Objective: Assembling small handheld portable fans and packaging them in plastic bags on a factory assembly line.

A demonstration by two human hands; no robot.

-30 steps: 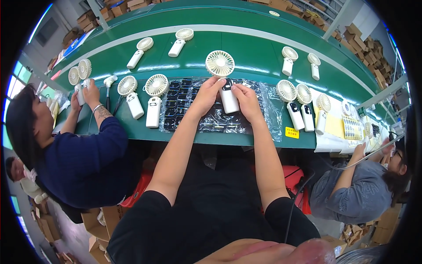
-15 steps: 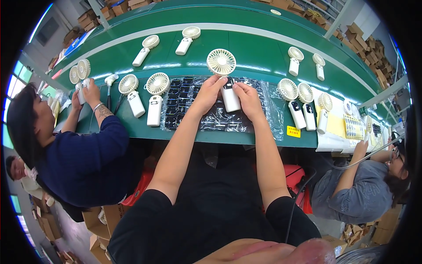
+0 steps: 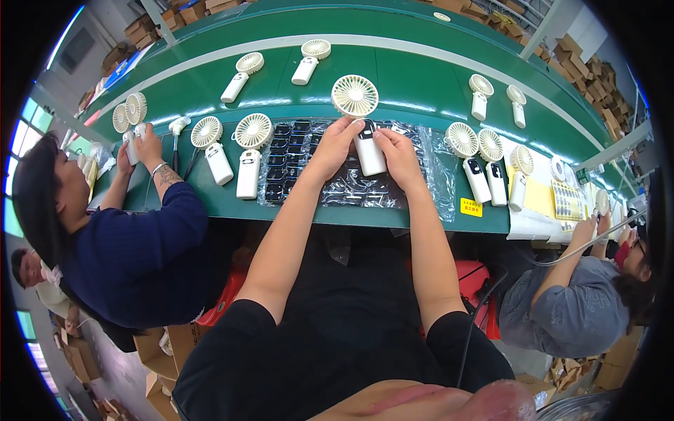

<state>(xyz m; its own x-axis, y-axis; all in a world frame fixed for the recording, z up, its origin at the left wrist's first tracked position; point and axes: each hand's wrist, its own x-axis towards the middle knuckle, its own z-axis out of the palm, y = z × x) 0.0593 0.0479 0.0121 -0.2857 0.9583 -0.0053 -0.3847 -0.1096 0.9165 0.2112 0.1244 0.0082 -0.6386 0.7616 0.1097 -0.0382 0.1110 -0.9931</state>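
Between my two hands is a white handheld fan [image 3: 371, 159], upright with its round head away from me. A black panel [image 3: 367, 129] sits on the upper handle. My left hand [image 3: 332, 149] is closed on the left side of the handle's top, just below the head. On the right side, my right hand [image 3: 400, 158] grips the handle with its thumb by the black panel. Beneath both hands lies a plastic-covered sheet of black panels [image 3: 284, 163] in rows.
Two white fans [image 3: 247, 174] lie left of the sheet. Three more [image 3: 476, 184] lie to the right by a yellow card [image 3: 471, 207]. Beyond, a green conveyor belt [image 3: 400, 77] carries several fans. Co-workers sit on both sides; the left one holds fans [image 3: 131, 116].
The fans on the belt have shifted to the right. My hands keep their hold on the fan, almost unmoved. At the right, the co-worker's hands have come up around a fan.
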